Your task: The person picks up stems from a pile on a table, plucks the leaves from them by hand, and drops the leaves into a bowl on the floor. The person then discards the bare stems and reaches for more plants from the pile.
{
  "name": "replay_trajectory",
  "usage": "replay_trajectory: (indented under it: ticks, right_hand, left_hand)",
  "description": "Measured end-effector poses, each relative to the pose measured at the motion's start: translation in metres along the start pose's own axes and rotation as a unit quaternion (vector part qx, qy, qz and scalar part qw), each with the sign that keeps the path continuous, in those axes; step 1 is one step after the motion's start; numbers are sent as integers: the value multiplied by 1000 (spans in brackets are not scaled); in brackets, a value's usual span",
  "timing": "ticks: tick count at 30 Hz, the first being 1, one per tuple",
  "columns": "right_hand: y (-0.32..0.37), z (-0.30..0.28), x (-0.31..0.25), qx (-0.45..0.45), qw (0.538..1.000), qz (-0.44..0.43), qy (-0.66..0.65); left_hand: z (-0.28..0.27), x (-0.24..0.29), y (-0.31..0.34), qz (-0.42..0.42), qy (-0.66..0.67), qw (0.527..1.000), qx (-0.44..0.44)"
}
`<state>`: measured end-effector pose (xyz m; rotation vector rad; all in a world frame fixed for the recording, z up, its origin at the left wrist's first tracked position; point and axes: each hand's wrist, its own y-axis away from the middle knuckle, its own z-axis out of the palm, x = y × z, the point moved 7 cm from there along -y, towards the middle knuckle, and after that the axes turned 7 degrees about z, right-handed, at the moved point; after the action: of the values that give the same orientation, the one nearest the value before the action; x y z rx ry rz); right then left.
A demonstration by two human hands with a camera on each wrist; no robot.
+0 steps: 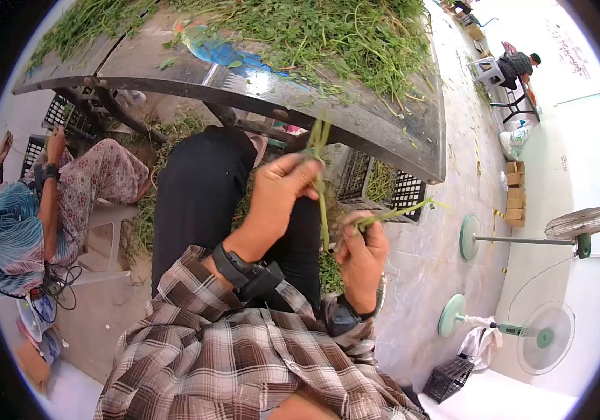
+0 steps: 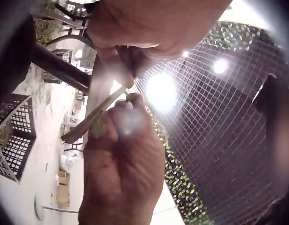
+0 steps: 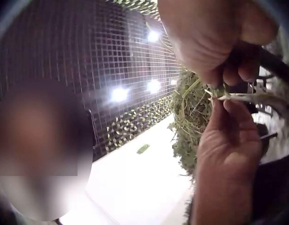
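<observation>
My left hand [image 1: 275,199] pinches a green plant stem [image 1: 323,213] between thumb and fingers; leafy tips rise above the fingers and the stalk hangs below. Just right of it and lower, my right hand [image 1: 363,262] grips another thin green stem [image 1: 408,209] that points out to the right. Both hands are over my lap, in front of the table edge. The left wrist view has the right hand [image 2: 123,164] close under the left, a pale stalk [image 2: 95,117] slanting beside its fingertips. In the right wrist view, the left hand's fingertips [image 3: 219,108] are right at the greens.
A dark table [image 1: 419,150] bears a large heap of leafy greens [image 1: 342,42]. Beneath its edge stands a black crate [image 1: 356,178] holding stems. Another person [image 1: 20,224] sits at left. Standing fans [image 1: 541,339] and cardboard boxes [image 1: 515,196] line the right side.
</observation>
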<state>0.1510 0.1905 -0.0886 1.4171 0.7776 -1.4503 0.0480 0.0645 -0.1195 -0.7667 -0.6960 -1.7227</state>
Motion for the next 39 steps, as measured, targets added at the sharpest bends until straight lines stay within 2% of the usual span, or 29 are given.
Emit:
replay_trajectory:
  ticks: [2,4,6,7,10,12,14,16,18,20,22,24,26,28,30,31,33,34,36,37,39]
  right_hand:
    - [5,-14,16,-8,993,72,-91]
    - [5,-14,15,0,993,63,-96]
    - [1,-16,12,48,994,64,-78]
    - [0,-17,11,50,994,62,-78]
    - [-12,-10,10,-14,985,77,-152]
    - [-9,-13,21,-17,972,136,-189]
    - [-8,-10,16,-42,969,133,-205]
    - [-6,-12,12,-25,980,141,-141]
    - [-5,-16,12,-23,983,128,-133]
    - [-3,-16,9,-93,983,82,-133]
    - [0,-17,4,-72,987,39,-136]
    - [-1,-17,7,-55,989,84,-113]
    - [-1,-15,4,-36,988,86,-121]
    - [-3,-19,0,15,994,84,-70]
    - [-6,-24,6,6,993,68,-96]
    - [-7,-28,7,24,996,49,-72]
    - [-8,-33,8,52,998,27,-25]
    - [-8,-34,10,49,998,25,-24]
    - [-6,-43,12,82,994,7,-70]
    - [-5,-45,10,82,994,9,-71]
    - [2,-76,4,206,972,5,-108]
  left_hand:
    - [-9,12,-6,26,8,999,22]
    - [-2,14,-1,22,-11,1000,-9]
    - [17,-3,8,-66,-6,993,-101]
    - [24,-9,13,-82,-20,987,-137]
    - [43,-18,29,-148,-62,951,-266]
    - [44,-17,29,-148,-68,946,-280]
    - [44,-17,31,-171,-62,938,-294]
    - [45,-20,37,-200,-82,912,-348]
    - [49,-24,42,-214,-83,905,-357]
    - [50,-26,45,-221,-62,899,-373]
    - [49,-29,46,-224,-69,891,-390]
    - [51,-28,48,-226,-78,882,-405]
    - [54,-22,47,-182,-131,882,-415]
    - [51,-25,43,-154,-184,891,-386]
    - [53,-15,33,49,-231,910,-340]
    - [53,-14,33,56,-233,909,-341]
    - [43,-20,31,-31,-275,916,-291]
    - [43,-19,29,-28,-275,916,-290]
    - [35,-15,23,-8,-227,947,-227]
    - [31,-9,18,6,-147,974,-174]
    - [10,-1,4,25,-129,988,-87]
